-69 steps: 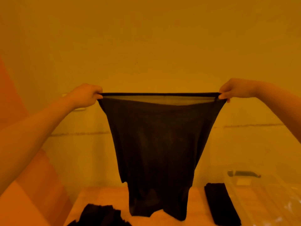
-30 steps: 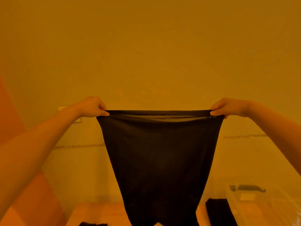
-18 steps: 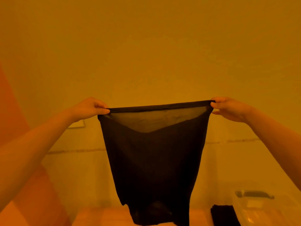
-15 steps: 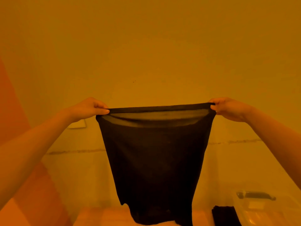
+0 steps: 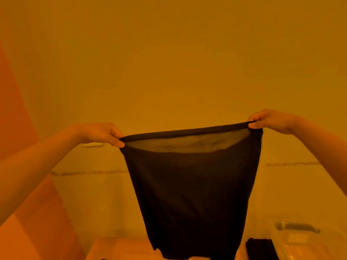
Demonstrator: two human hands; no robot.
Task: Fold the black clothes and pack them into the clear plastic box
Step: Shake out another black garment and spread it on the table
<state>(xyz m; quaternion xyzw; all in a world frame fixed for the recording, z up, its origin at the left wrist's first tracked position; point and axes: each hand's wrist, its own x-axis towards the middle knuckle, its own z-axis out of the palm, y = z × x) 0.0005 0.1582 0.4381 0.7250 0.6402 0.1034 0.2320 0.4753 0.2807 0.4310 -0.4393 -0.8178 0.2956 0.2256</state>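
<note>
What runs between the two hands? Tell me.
In the head view, the top hem of the black garment stretches taut from the left hand to the right hand; each pinches a corner.

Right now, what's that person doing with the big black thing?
A person is holding up a black garment in the air, stretched wide by its top edge. The left hand pinches one corner and the right hand pinches the other, so it hangs down unfolded. Below, a folded black piece lies beside the clear plastic box at the lower right. This garment has not been folded yet.
</note>
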